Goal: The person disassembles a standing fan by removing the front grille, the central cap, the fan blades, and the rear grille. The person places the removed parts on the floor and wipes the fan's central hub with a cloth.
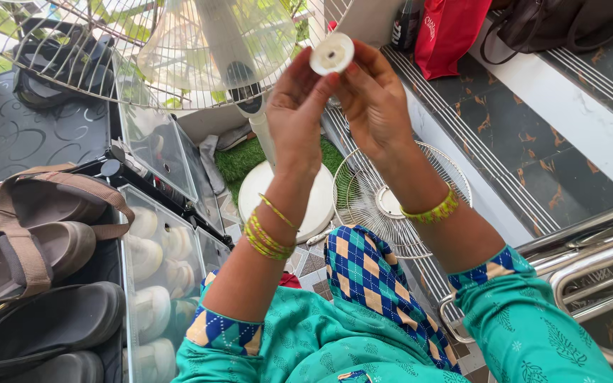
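Both my hands are raised in front of a standing fan. My left hand (296, 106) and my right hand (372, 99) pinch a small white round cap (331, 53) between their fingertips, its flat face with a centre hole turned toward me. Just left of the cap is the fan's translucent blade (214, 42), inside the rear wire guard (72, 64). The fan's white pole (265, 135) and round base (264, 188) stand below my left hand. The removed front wire guard (370, 202) lies on the floor under my right wrist.
A black shoe rack (37, 135) with clear doors stands at the left, holding sandals (30, 234) and white shoes. A red bag (448, 32) and dark bags sit on tiled steps at the upper right. A steel railing (590, 269) runs at the right.
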